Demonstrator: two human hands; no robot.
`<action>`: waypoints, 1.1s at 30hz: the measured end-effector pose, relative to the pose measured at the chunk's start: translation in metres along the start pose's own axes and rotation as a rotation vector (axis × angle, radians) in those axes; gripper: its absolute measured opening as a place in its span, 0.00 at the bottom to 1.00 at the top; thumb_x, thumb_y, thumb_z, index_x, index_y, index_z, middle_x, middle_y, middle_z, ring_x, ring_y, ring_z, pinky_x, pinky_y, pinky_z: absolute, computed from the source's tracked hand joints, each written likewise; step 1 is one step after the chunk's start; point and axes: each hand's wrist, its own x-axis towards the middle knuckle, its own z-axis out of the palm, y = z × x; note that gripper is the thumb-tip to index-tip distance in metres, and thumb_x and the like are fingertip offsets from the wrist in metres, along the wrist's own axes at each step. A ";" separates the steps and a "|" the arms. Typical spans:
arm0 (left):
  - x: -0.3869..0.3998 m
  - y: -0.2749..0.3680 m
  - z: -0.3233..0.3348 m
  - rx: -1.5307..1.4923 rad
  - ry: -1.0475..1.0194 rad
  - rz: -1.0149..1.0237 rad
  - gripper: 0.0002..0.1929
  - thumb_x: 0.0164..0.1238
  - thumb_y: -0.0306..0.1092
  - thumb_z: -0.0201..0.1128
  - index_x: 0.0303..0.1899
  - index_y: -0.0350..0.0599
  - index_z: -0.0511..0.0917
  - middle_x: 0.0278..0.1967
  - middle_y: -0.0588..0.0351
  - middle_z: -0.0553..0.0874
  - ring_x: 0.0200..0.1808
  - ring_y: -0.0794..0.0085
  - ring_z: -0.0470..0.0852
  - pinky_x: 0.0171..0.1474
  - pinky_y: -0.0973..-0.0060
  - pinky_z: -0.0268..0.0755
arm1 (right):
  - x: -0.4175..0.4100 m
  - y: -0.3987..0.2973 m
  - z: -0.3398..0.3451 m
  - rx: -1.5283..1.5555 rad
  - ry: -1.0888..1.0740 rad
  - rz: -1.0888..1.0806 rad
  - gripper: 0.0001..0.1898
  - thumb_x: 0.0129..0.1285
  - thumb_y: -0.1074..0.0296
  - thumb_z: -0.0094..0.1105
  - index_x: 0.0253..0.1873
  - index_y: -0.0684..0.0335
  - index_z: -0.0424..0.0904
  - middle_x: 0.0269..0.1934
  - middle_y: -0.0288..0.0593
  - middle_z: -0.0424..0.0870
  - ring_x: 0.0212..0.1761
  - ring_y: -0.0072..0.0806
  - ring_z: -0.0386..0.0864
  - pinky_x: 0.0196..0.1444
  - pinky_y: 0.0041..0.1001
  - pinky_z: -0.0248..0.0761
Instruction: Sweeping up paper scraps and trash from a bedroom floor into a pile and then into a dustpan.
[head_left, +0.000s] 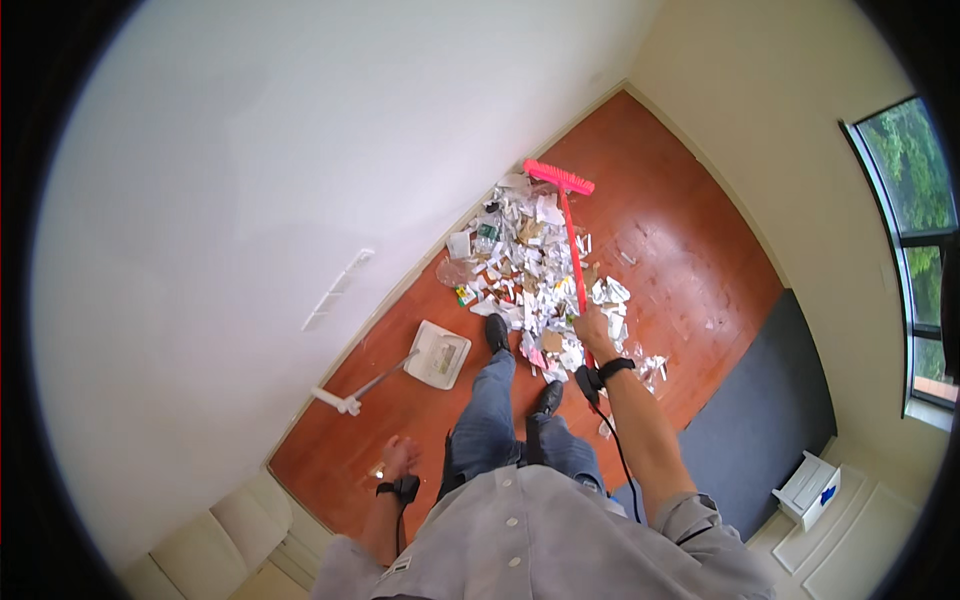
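Observation:
My right hand (595, 334) grips the red handle of a push broom (574, 247). Its pink head (559, 177) is at the far end of the handle, by the far edge of a pile of litter (536, 262). The pile holds paper scraps, clear plastic and torn cardboard, spread over the floor in front of my shoes. My left hand (401, 456) hangs low at my left side with nothing seen in it, its fingers loosely apart. Left of my leg a white long-handled dustpan (439, 355) lies on the floor, its handle slanting towards the wall.
The floor is reddish-brown wood (675, 247), with loose scraps (651, 366) to the right of the pile. A white wall (262, 187) runs along the left. A dark grey mat (765, 382), a small white cabinet (808, 487) and a window (907, 172) are on the right.

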 end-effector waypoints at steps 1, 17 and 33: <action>0.004 0.007 -0.005 -0.045 0.032 -0.047 0.21 0.69 0.35 0.59 0.58 0.48 0.61 0.38 0.50 0.80 0.31 0.64 0.83 0.24 0.71 0.72 | 0.022 -0.016 0.008 -0.117 0.053 -0.123 0.16 0.54 0.68 0.54 0.48 0.69 0.73 0.39 0.67 0.81 0.43 0.59 0.81 0.47 0.47 0.75; 0.026 0.126 -0.100 -0.644 0.356 -0.101 0.29 0.68 0.62 0.53 0.47 0.40 0.75 0.39 0.53 0.80 0.33 0.67 0.80 0.35 0.74 0.75 | -0.135 -0.046 -0.074 -0.183 -0.141 -0.154 0.19 0.46 0.81 0.51 0.48 0.71 0.69 0.37 0.68 0.79 0.43 0.65 0.77 0.46 0.52 0.71; 0.049 0.180 -0.072 -0.364 0.297 0.033 0.25 0.73 0.57 0.49 0.47 0.38 0.73 0.39 0.52 0.81 0.38 0.69 0.80 0.41 0.68 0.75 | -0.161 -0.017 -0.078 -0.378 -0.413 0.177 0.21 0.56 0.69 0.56 0.55 0.69 0.68 0.46 0.73 0.77 0.50 0.61 0.77 0.51 0.51 0.72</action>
